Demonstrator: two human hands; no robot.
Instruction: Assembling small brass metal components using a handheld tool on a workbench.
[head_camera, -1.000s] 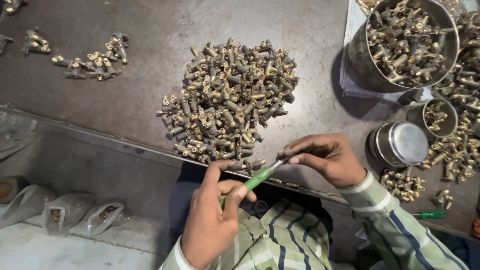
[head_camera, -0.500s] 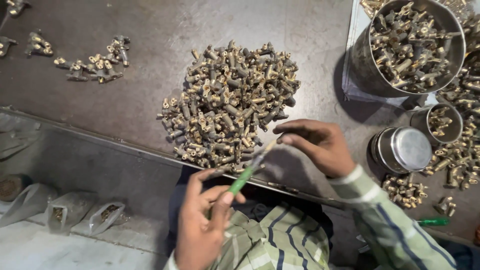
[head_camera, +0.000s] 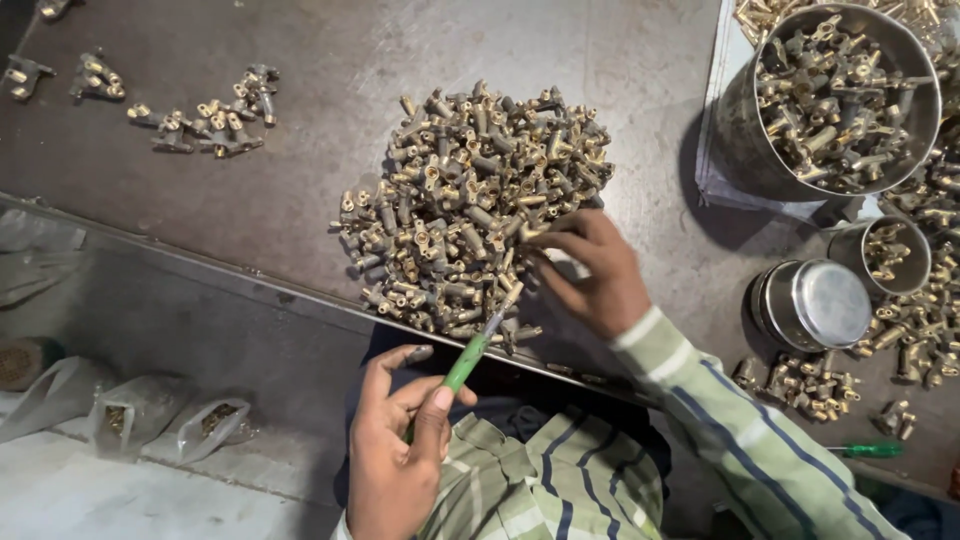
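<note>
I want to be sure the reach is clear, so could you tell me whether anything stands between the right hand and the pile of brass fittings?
Nothing visible does: the right hand already rests on the pile at its near edge, fingers among the fittings.

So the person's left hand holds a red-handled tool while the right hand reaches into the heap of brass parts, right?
Not quite: the tool's handle is green, not red, as the head view shows. The left hand does hold it, and the right hand does reach into the heap of brass parts.
</note>
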